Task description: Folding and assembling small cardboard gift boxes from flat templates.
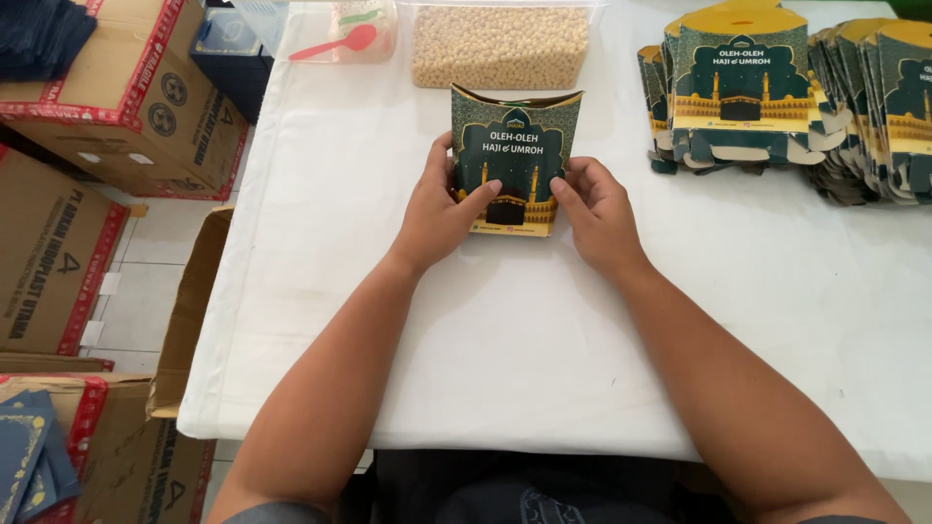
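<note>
I sit at a desk [505, 340] covered with a white cloth. Brown cardboard cartons [116, 97] stand on the floor to my left. At the far right of the desk, flat green and gold cartons [777, 87] lie fanned out in a stack. At the far edge sits a clear tub of pale round nuts [500, 47], and beside it a smaller clear tub [330, 29] with a pink spoon [335, 44] on it. In the middle of the desk, I hold a green and gold paper box [515, 155]. My left hand [442, 209] grips its left side, thumb pressed across the front. My right hand [597, 213] grips its right side, fingers curled around the edge.
</note>
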